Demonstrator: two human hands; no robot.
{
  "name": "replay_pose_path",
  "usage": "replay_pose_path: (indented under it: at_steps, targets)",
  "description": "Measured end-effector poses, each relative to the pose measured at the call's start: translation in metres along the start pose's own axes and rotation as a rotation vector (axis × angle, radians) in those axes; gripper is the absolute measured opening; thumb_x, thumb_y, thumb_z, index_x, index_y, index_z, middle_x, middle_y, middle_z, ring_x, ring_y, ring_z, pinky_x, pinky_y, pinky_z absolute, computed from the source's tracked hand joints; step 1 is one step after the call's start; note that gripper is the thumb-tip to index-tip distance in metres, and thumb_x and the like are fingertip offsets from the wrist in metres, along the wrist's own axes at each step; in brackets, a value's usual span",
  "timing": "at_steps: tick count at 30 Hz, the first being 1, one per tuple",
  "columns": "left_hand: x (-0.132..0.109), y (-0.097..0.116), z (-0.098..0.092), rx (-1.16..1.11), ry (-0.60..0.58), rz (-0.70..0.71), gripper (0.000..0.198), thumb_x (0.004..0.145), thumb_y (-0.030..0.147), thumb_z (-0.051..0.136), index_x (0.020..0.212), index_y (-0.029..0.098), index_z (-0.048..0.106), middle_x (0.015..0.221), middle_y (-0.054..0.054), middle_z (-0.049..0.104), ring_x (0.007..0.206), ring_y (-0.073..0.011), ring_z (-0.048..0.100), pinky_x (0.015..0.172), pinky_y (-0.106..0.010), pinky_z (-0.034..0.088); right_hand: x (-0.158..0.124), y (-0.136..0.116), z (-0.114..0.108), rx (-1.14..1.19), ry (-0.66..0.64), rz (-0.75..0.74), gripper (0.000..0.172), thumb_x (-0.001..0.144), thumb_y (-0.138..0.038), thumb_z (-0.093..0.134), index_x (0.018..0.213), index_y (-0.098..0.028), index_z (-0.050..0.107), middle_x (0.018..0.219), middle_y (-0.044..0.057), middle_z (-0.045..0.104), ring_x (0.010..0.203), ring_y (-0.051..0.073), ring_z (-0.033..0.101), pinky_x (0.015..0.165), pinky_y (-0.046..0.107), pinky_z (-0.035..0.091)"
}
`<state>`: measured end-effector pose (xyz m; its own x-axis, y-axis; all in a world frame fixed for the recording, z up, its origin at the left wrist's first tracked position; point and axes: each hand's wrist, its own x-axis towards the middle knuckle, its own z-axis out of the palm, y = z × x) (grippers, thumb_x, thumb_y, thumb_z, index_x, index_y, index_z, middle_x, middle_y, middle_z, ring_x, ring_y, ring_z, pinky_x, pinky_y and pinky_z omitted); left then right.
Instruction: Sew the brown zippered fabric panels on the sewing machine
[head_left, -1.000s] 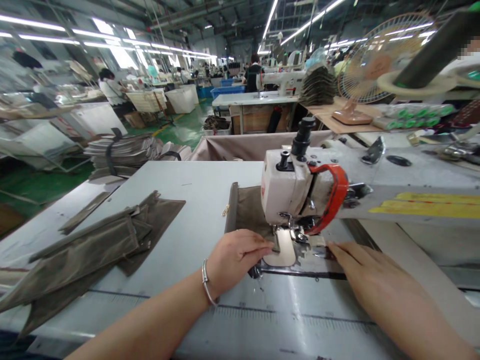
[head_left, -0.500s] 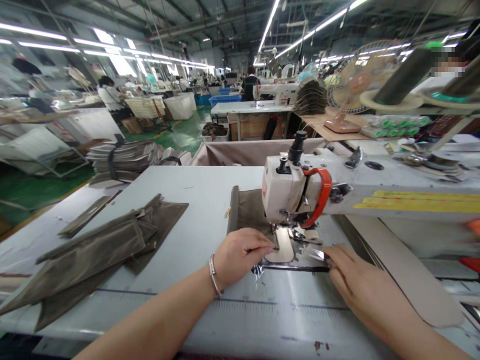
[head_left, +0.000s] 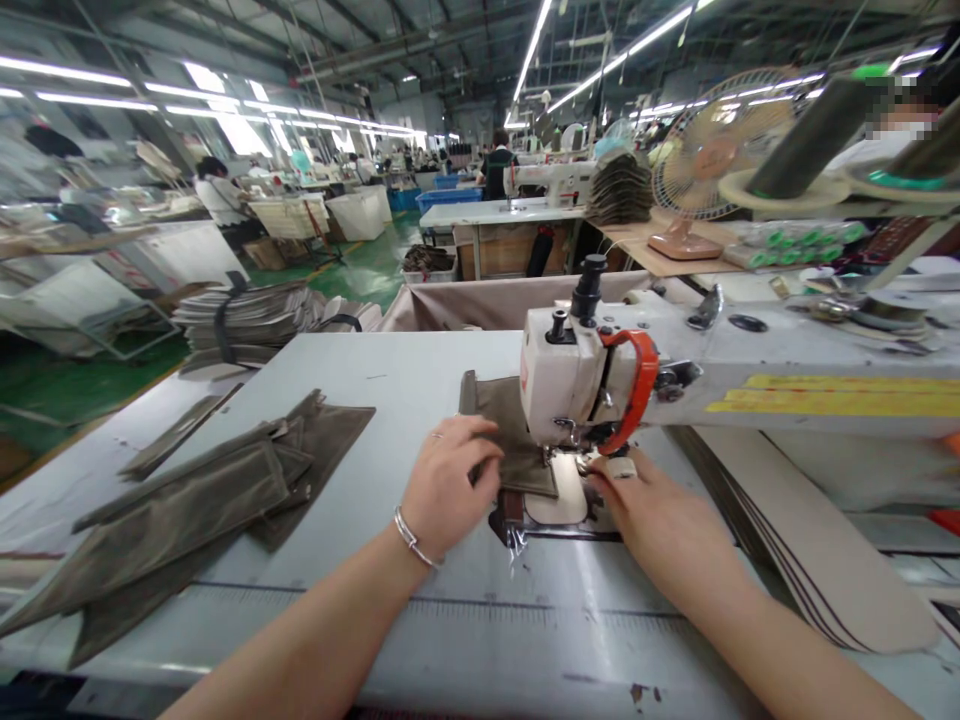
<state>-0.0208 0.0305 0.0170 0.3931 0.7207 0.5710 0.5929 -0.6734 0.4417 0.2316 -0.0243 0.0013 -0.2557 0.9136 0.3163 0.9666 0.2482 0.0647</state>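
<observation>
My left hand (head_left: 450,492), with a bracelet on its wrist, hovers at the left edge of a brown-grey fabric piece (head_left: 517,440). Its fingers are loosely curled and apart, holding nothing visible. The fabric lies partly under the head of a white sewing machine (head_left: 559,375) with an orange guard (head_left: 639,390). My right hand (head_left: 652,510) is closed, its fingertips beside the presser foot over the metal needle plate (head_left: 566,490). What those fingertips grip is hidden; a shiny metal part shows just by them.
Several sewn fabric pieces (head_left: 210,490) lie on the left of the table (head_left: 375,560). Pale flat panels (head_left: 840,560) are stacked at right under the machine arm. Behind stand a fan (head_left: 709,160), thread cones (head_left: 814,140) and bundled panels (head_left: 247,315). Other people work farther off.
My left hand has let go of the fabric's near edge and moved up and left. My right hand has moved left and up, from the shiny metal part to beside the presser foot.
</observation>
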Motion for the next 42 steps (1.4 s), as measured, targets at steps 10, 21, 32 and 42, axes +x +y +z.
replay_pose_path:
  at_steps: [10, 21, 32, 42]
  targets:
    - [-0.009, 0.01, 0.017, 0.162, -0.419, 0.45, 0.022, 0.094, 0.013, 0.049, 0.113, 0.011, 0.059, 0.116, -0.007, 0.064, 0.108, -0.0189, 0.057, 0.097, -0.034, 0.049, -0.003, 0.005, 0.003, 0.293, 0.005, -0.324, 0.026, 0.096, -0.02, 0.046, 0.121, -0.019, 0.056, 0.121, 0.008, 0.06, 0.106, 0.022, 0.056, 0.091, 0.04, 0.048]
    - [-0.008, 0.008, 0.016, 0.159, -0.443, 0.389, 0.022, 0.097, 0.016, 0.045, 0.115, 0.012, 0.059, 0.119, -0.007, 0.064, 0.111, -0.0188, 0.057, 0.098, -0.034, 0.048, 0.001, -0.004, 0.013, 0.35, 0.05, -0.332, 0.027, 0.096, -0.021, 0.047, 0.122, -0.022, 0.056, 0.123, 0.003, 0.061, 0.103, 0.023, 0.057, 0.085, 0.041, 0.047]
    - [-0.01, 0.003, 0.024, 0.17, -0.424, 0.365, 0.021, 0.098, 0.018, 0.046, 0.113, 0.012, 0.059, 0.119, -0.005, 0.064, 0.111, -0.0182, 0.056, 0.099, -0.033, 0.046, 0.001, -0.006, 0.017, 0.328, 0.02, -0.309, 0.031, 0.096, -0.022, 0.047, 0.126, -0.023, 0.054, 0.127, 0.003, 0.058, 0.106, 0.025, 0.055, 0.085, 0.043, 0.047]
    - [-0.007, 0.004, 0.022, 0.143, -0.417, 0.354, 0.02, 0.099, 0.019, 0.045, 0.11, 0.014, 0.06, 0.117, -0.005, 0.065, 0.107, -0.0176, 0.058, 0.097, -0.033, 0.048, 0.001, -0.008, 0.02, 0.348, 0.032, -0.304, 0.03, 0.097, -0.021, 0.046, 0.126, -0.023, 0.054, 0.128, 0.003, 0.057, 0.107, 0.023, 0.055, 0.087, 0.043, 0.046]
